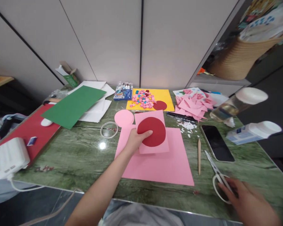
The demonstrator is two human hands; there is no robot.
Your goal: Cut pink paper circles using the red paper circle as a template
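My left hand pinches a red paper circle together with a smaller pink paper sheet, the thumb on top of the circle. Below them lies a larger pink sheet. At the lower right, my right hand, slightly blurred, has its thumb and fingers on the white handles of a pair of scissors, whose blades point away from me. A wooden stick and a phone lie near the scissors. Pink paper circles rest just beyond my left hand.
Pompoms and another red circle sit on a yellow sheet. Folded pink pieces and paper scraps are at the right, near two bottles. Green paper and a power bank are left.
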